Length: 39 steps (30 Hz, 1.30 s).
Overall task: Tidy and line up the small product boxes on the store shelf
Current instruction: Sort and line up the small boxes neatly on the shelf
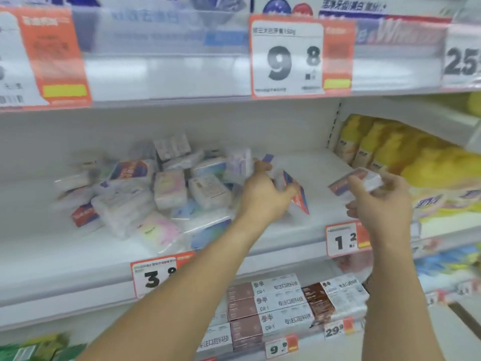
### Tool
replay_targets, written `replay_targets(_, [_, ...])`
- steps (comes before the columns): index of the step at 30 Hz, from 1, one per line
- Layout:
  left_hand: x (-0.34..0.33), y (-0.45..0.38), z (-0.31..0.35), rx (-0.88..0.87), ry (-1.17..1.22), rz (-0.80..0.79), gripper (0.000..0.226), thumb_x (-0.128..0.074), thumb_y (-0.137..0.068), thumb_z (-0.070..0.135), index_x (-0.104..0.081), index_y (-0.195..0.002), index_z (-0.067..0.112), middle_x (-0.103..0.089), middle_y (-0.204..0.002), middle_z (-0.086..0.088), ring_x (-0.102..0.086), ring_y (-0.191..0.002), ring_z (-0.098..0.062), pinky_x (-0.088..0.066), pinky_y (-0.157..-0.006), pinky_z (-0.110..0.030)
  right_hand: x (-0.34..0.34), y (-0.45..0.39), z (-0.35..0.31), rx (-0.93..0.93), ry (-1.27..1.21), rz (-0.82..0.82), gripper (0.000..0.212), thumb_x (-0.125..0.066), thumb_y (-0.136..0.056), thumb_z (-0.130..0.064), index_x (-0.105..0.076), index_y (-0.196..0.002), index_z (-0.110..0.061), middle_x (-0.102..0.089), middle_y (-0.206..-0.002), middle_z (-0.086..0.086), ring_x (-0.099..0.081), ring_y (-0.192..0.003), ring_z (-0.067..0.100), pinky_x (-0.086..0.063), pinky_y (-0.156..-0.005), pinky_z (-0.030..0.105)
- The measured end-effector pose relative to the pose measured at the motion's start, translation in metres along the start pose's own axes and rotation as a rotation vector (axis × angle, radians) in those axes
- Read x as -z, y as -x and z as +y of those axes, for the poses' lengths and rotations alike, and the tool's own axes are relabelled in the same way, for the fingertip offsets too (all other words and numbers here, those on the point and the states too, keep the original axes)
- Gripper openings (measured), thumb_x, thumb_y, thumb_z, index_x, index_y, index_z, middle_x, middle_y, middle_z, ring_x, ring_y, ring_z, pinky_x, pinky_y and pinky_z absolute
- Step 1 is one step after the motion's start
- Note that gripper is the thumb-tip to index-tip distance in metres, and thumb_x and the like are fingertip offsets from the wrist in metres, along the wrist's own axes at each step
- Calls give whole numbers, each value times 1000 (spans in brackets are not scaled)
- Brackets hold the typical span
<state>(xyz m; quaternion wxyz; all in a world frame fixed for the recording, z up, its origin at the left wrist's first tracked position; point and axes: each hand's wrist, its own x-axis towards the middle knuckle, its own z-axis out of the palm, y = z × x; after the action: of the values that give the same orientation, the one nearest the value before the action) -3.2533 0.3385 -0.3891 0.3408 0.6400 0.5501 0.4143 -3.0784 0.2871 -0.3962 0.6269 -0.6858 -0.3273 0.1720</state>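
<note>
A jumbled heap of small product boxes (145, 194) lies on the middle white shelf (299, 230), left of centre. My left hand (263, 196) reaches in at the heap's right edge and grips a red and blue box (296, 191), tilted on its corner. My right hand (382, 204) is over the bare right part of the shelf and holds a small white box with a red band (359, 179) between thumb and fingers. The picture is blurred by motion.
Yellow packages (390, 149) fill the shelf section to the right. Price tags (286, 58) hang on the shelf edges above and below. Stacked toothpaste boxes (273, 306) sit on the lower shelf under my arms.
</note>
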Motion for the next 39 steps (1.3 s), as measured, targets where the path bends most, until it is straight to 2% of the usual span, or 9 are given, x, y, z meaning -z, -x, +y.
replay_targets(3, [-36, -10, -4, 104, -55, -106, 57, -71, -80, 36, -48, -124, 7, -67, -115, -11, -62, -109, -27, -50, -89, -32, 4, -11, 10, -48, 22, 7, 54, -73, -80, -38, -46, -123, -19, -72, -65, 5, -74, -65, 22, -58, -83, 51])
replay_targets(8, [-49, -5, 6, 11, -218, -336, 26, -68, -84, 29, -63, -104, 13, -67, -114, -8, -62, -105, -22, -44, -77, -23, 0, -20, 17, -68, 65, 22, 80, -67, -63, -63, -48, -129, -22, -66, -119, 5, -72, -92, 28, -56, -89, 51])
replay_targets(14, [19, 15, 2, -388, -595, -118, 40, -58, -87, 31, -59, -122, 10, -62, -115, -11, -55, -109, -29, -48, -88, -39, -14, -7, -16, 169, 118, 109, 35, -63, -83, -32, -65, -114, -15, -68, -110, 6, -67, -98, 25, -52, -94, 45])
replay_targets(20, [120, 38, -42, -409, -821, -203, 39, -60, -85, 42, -60, -119, 24, -58, -121, 0, -50, -115, -23, -46, -94, -41, -58, 29, -41, 177, 64, -404, 8, -71, -85, -24, -72, -92, -21, -74, -86, 0, -72, -87, 20, -60, -81, 44])
replay_targets(23, [148, 48, -59, -377, -785, -264, 41, -67, -84, 40, -58, -123, 27, -53, -127, 7, -52, -114, -15, -44, -97, -35, -76, 46, -46, 236, 206, -667, 18, -73, -86, -29, -71, -103, -22, -73, -98, -4, -68, -92, 13, -55, -74, 17])
replay_targets(25, [159, 54, -64, -360, -716, -238, 36, -70, -84, 39, -62, -117, 28, -52, -122, 10, -52, -101, -9, -45, -92, -28, -86, 54, -45, 284, 389, -771, 33, -75, -83, -40, -68, -112, -27, -65, -115, -5, -62, -101, 11, -47, -73, 17])
replay_targets(31, [170, 58, -81, -307, -469, -159, 20, -72, -84, 31, -69, -102, 25, -55, -109, 14, -57, -83, -3, -49, -76, -16, -111, 57, -26, 293, 704, -917, 97, -83, -51, -59, -43, -138, -45, -43, -140, -2, -45, -130, 17, -44, -105, 38])
replay_targets(34, [176, 54, -88, -283, -438, -111, 20, -70, -86, 31, -69, -105, 25, -58, -103, 13, -58, -85, -2, -48, -76, -16, -116, 59, -25, 285, 709, -914, 92, -92, -55, -37, -48, -136, -40, -43, -132, 0, -50, -105, 15, -43, -92, 26])
replay_targets(39, [201, 43, -87, -207, -462, -18, 15, -62, -92, 28, -68, -105, 23, -66, -89, 14, -60, -82, 2, -46, -71, -14, -112, 57, -22, 266, 632, -853, 66, -93, -52, -41, -67, -112, -38, -57, -121, -7, -57, -95, 11, -44, -81, 25])
